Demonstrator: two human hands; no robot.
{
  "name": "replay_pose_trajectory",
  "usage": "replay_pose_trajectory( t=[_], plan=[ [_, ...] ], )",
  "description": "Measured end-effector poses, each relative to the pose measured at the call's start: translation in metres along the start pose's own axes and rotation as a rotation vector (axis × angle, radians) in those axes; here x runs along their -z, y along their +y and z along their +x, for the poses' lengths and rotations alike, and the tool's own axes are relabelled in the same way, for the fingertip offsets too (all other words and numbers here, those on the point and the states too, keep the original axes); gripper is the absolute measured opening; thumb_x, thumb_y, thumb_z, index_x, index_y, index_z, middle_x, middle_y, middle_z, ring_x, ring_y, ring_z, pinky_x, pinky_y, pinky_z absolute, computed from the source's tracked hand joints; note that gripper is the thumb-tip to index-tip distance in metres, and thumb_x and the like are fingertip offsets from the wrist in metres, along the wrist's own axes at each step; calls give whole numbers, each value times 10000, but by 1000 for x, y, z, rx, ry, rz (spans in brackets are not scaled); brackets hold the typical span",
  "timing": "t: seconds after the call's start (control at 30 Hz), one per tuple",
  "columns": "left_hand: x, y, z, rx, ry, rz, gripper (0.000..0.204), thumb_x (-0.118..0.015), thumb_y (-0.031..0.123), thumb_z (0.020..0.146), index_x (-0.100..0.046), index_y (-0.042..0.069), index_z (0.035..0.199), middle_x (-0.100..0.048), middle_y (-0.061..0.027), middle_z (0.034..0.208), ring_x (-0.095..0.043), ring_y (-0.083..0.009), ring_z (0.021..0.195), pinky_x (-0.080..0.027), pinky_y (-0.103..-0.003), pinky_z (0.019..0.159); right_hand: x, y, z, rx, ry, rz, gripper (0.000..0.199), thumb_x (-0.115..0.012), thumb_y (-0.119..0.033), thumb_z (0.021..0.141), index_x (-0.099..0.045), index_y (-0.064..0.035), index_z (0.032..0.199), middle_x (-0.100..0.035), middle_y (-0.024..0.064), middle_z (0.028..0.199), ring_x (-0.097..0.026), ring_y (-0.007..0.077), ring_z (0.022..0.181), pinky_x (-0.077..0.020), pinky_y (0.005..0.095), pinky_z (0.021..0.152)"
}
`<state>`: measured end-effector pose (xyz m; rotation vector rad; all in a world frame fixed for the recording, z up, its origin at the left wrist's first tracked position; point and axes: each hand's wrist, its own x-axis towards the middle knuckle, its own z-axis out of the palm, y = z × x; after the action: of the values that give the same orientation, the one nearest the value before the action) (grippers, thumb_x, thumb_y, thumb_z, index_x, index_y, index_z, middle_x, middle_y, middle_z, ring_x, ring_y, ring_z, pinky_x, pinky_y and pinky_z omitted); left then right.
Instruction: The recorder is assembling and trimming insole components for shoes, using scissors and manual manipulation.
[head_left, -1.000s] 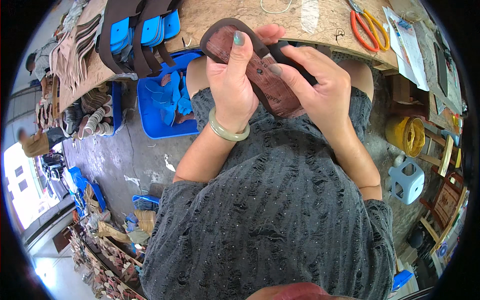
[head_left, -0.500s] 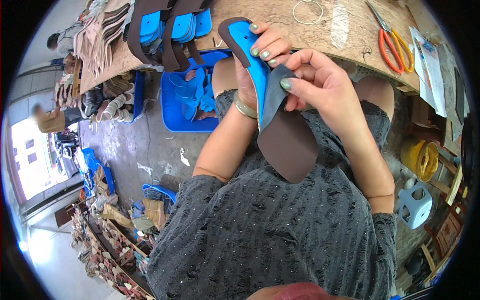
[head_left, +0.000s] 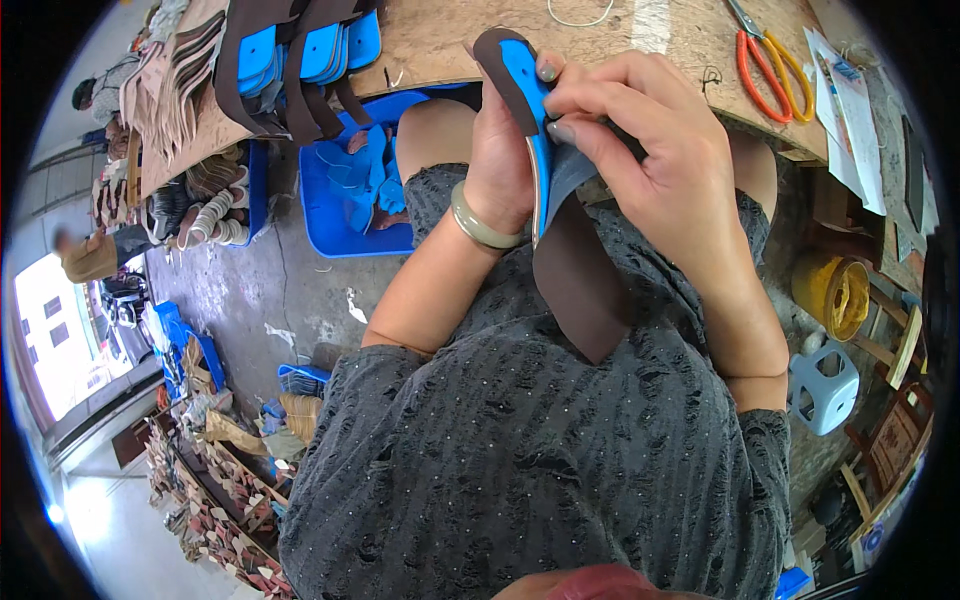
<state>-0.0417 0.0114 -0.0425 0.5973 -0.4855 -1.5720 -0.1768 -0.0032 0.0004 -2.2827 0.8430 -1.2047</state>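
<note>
My left hand (head_left: 500, 165) is closed round a blue insole (head_left: 520, 65), held upright on its edge above my lap. Dark brown covering material (head_left: 580, 275) wraps over the insole's top end, and its long free part hangs down toward my lap. My right hand (head_left: 660, 135) pinches the folded covering, whose grey underside faces up, close against the insole's blue face. The right fingers partly hide where covering and insole meet. On the bench to the left lie several blue insoles (head_left: 322, 52) on dark brown strips (head_left: 232, 85).
A wooden bench (head_left: 450, 45) spans the far side, with orange-and-yellow-handled scissors (head_left: 770, 75) and papers (head_left: 850, 150). Below it sits a blue bin (head_left: 310, 215) of blue scraps. A yellow bucket (head_left: 830, 295) and pale blue stool (head_left: 825, 385) stand right. Shoes (head_left: 205, 215) fill another bin.
The insole has turned more edge-on. My right hand has moved up and over it, pressing nearer its blue face, and the hanging covering looks narrower. The whole view has shifted slightly.
</note>
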Motion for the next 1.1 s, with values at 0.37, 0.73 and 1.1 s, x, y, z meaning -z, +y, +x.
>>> replay_pose_trajectory(
  t=[0.37, 0.73, 1.1],
  plan=[
    [22, 1, 17, 138, -272, -276, 409, -488, 506, 917, -536, 100, 922, -545, -33, 838, -548, -124, 764, -475, -245, 688, 1, 0, 9, 72, -30, 94, 191, -743, -80, 674, -664, -30, 840, -620, 78, 848, -598, 259, 852, -492, 344, 732],
    [-8, 8, -30, 151, -39, 382, 781, -158, 651, 925, -465, 20, 1268, -570, -83, 1124, -585, -142, 977, -503, -290, 857, -1, -1, -10, -526, -94, 484, 209, -711, -93, 787, -631, -8, 961, -607, -5, 781, -556, 52, 704, -472, 210, 613],
    [-22, 20, -37, 27, -278, 895, 518, -480, 76, 902, -289, -14, 1375, -519, -101, 1181, -544, -156, 1034, -449, -302, 899, 13, 9, -9, -726, -64, 990, 161, -681, -136, 846, -647, -5, 933, -632, 5, 822, -565, 61, 767, -463, 198, 688]
  ],
)
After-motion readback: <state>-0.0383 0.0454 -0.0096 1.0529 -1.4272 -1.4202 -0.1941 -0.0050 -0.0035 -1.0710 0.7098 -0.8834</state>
